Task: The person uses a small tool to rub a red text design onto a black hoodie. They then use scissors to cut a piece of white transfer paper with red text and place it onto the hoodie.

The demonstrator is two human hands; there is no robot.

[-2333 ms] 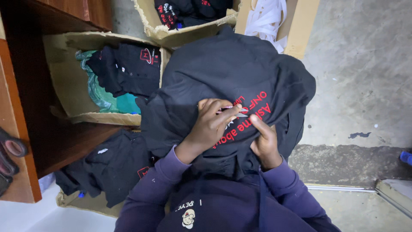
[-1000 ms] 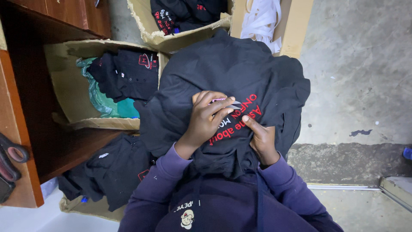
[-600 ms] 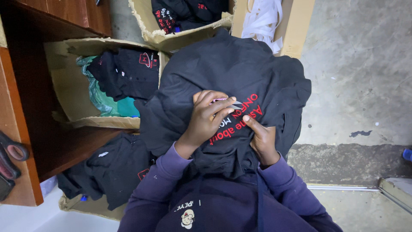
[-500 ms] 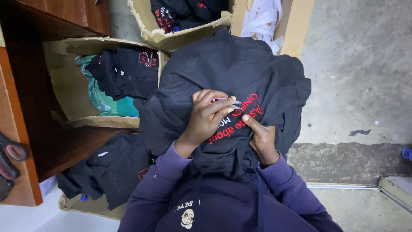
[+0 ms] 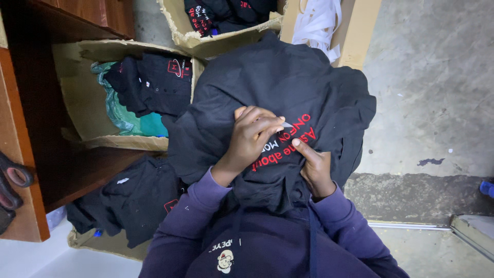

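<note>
- The black cotton garment with red embroidered lettering [image 5: 288,92] lay bunched over the person's lap, well in front of the cardboard boxes.
- Left hand [image 5: 249,139] was curled on the cloth, fingers pinching a small pale pointed tool [image 5: 286,124], its tip right at the red lettering [image 5: 288,146]. Whether it was a blade or a clipper, I could not tell.
- Right hand [image 5: 315,167] pressed flat just below the lettering, thumb stretched up to pin the fabric taut.
- Judged from this, good work here meant keeping the cloth tight under that thumb and the tip shallow, so only loose thread and not the fabric got caught.
- To the left sat an open brown cardboard box [image 5: 85,98] with folded black shirts and a teal plastic bag [image 5: 121,110].
- More dark garments [image 5: 134,198] lay heaped on the floor beside the wooden shelf [image 5: 31,123].
</note>
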